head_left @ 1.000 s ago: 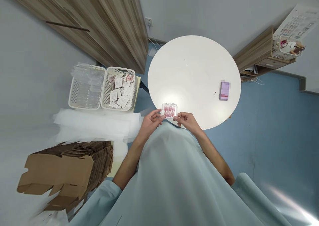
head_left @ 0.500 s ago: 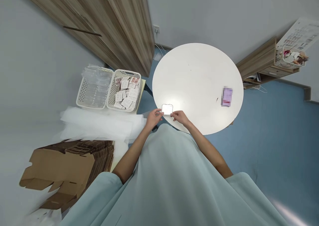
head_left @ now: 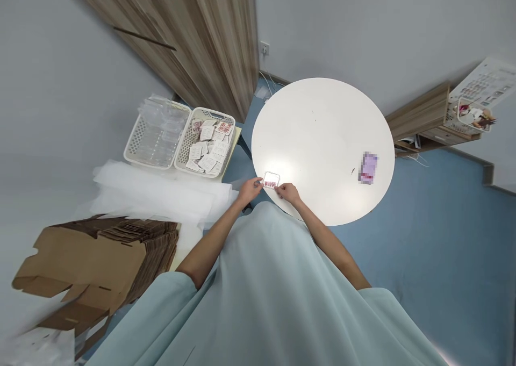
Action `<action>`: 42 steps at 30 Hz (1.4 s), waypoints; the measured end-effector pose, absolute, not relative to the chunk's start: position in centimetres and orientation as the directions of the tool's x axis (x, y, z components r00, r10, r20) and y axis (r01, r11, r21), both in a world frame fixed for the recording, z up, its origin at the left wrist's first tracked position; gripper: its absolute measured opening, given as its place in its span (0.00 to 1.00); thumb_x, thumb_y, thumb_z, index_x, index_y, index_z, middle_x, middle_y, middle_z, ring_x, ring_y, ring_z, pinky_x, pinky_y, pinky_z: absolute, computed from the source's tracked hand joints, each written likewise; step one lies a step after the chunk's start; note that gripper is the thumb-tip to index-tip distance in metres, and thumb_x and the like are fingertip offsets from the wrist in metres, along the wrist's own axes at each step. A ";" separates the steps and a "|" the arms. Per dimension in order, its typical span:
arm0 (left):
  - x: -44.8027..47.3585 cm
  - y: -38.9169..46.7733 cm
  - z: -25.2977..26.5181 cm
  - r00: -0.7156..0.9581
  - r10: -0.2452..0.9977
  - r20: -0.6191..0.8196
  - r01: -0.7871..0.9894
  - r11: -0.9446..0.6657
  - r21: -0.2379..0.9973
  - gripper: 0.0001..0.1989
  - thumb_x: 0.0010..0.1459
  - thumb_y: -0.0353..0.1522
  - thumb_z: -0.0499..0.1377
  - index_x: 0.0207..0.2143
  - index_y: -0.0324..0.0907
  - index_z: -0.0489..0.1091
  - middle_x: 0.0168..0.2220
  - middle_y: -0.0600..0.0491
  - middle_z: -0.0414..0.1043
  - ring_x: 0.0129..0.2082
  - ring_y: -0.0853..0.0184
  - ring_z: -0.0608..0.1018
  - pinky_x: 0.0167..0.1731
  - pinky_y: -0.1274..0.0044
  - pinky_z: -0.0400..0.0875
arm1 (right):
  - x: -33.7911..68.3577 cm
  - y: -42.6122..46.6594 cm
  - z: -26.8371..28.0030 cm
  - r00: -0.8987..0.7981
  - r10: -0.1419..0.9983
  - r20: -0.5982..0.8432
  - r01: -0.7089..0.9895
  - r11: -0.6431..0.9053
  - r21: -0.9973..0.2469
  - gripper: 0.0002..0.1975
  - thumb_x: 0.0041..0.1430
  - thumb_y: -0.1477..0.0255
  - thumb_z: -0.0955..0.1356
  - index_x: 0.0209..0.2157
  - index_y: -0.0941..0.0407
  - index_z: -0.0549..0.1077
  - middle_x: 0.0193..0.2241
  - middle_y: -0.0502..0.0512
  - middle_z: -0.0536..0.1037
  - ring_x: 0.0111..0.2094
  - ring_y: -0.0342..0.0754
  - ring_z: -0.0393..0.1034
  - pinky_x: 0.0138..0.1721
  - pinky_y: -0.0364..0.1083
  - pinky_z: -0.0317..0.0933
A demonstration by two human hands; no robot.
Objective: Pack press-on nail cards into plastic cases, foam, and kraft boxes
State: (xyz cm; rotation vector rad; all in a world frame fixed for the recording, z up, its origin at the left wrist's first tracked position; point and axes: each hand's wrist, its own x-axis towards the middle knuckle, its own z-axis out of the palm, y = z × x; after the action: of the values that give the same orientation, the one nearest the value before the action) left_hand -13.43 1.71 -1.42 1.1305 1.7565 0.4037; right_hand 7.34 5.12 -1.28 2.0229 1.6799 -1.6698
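A small flat clear case (head_left: 271, 179) with a white sheet and a row of small red pieces along its lower part is at the near left edge of the round table. My left hand (head_left: 250, 190) pinches its left side with thumb and fingers. At the lower right corner, my right hand (head_left: 287, 192) is closed on the same case. What the red pieces are is too small to tell.
The round white table (head_left: 322, 135) bears a pixelated purple item (head_left: 367, 168) at right. To the left stand a white basket (head_left: 181, 162) of small packets, another basket (head_left: 131, 148) with clear plastic, white wrapping sheets (head_left: 161, 194) and stacked cardboard boxes (head_left: 92, 264).
The case's top was a bright white glare; now red pieces show along its lower part. Both hands keep hold of it. The whole view has shifted slightly.
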 end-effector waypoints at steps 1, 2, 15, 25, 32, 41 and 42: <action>-13.7 1.5 -1.2 -0.105 0.836 -0.538 0.500 0.512 0.698 0.21 0.63 0.39 0.60 0.54 0.40 0.78 0.30 0.52 0.81 0.31 0.60 0.81 0.39 0.71 0.74 | 7.3 5.1 -1.1 -0.150 0.689 -0.709 0.726 -0.410 -0.552 0.16 0.67 0.63 0.70 0.25 0.54 0.72 0.28 0.51 0.82 0.27 0.46 0.76 0.34 0.43 0.63; -14.0 1.2 -0.9 -0.116 0.840 -0.529 0.487 0.513 0.707 0.20 0.63 0.40 0.59 0.53 0.40 0.78 0.29 0.53 0.80 0.31 0.60 0.81 0.38 0.71 0.73 | 7.3 5.1 -0.7 -0.150 0.695 -0.703 0.732 -0.400 -0.552 0.15 0.68 0.62 0.70 0.27 0.54 0.73 0.30 0.52 0.83 0.28 0.45 0.76 0.35 0.43 0.64; -24.3 -6.0 2.9 -0.432 0.780 -0.454 0.354 0.609 0.709 0.20 0.70 0.36 0.48 0.52 0.45 0.77 0.23 0.55 0.68 0.26 0.61 0.74 0.34 0.71 0.70 | -2.0 5.0 4.8 -0.425 0.723 -0.545 0.697 -0.123 -0.706 0.16 0.66 0.54 0.69 0.35 0.52 0.76 0.38 0.53 0.84 0.34 0.48 0.78 0.36 0.46 0.67; -35.7 -9.8 -1.5 -0.611 0.729 -0.308 0.571 0.676 0.465 0.30 0.59 0.34 0.65 0.62 0.34 0.65 0.70 0.27 0.56 0.69 0.38 0.64 0.66 0.54 0.63 | -12.2 3.0 6.2 -0.549 0.670 -0.501 0.696 0.033 -0.718 0.12 0.67 0.59 0.69 0.37 0.53 0.79 0.37 0.53 0.84 0.37 0.50 0.77 0.39 0.45 0.64; -36.6 -9.8 -2.2 -0.513 0.769 -0.380 0.668 0.636 0.385 0.19 0.63 0.31 0.61 0.56 0.37 0.72 0.59 0.32 0.70 0.59 0.42 0.72 0.58 0.58 0.68 | -15.7 1.1 6.5 -0.533 0.671 -0.516 0.729 0.054 -0.683 0.10 0.67 0.62 0.70 0.38 0.52 0.80 0.40 0.54 0.84 0.38 0.50 0.76 0.41 0.46 0.65; -36.7 -10.9 -0.7 -0.509 0.784 -0.355 0.626 0.620 0.473 0.20 0.70 0.28 0.48 0.50 0.39 0.79 0.53 0.36 0.75 0.52 0.46 0.77 0.53 0.59 0.70 | -17.4 -0.2 6.6 -0.569 0.645 -0.509 0.735 0.122 -0.667 0.09 0.69 0.63 0.70 0.41 0.53 0.80 0.42 0.54 0.84 0.43 0.52 0.78 0.46 0.48 0.67; -36.6 -11.2 -0.1 -0.518 0.787 -0.337 0.612 0.615 0.496 0.19 0.71 0.29 0.48 0.50 0.40 0.79 0.53 0.37 0.75 0.52 0.47 0.77 0.53 0.60 0.70 | -17.7 -0.2 6.7 -0.587 0.652 -0.480 0.719 0.147 -0.679 0.09 0.69 0.64 0.70 0.43 0.53 0.80 0.44 0.56 0.84 0.47 0.53 0.77 0.50 0.49 0.67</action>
State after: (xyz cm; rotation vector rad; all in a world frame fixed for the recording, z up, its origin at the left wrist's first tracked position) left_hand -36.59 -11.21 -0.08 1.0990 2.3046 0.4299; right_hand -17.67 -0.19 6.66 1.3925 2.3245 -1.4440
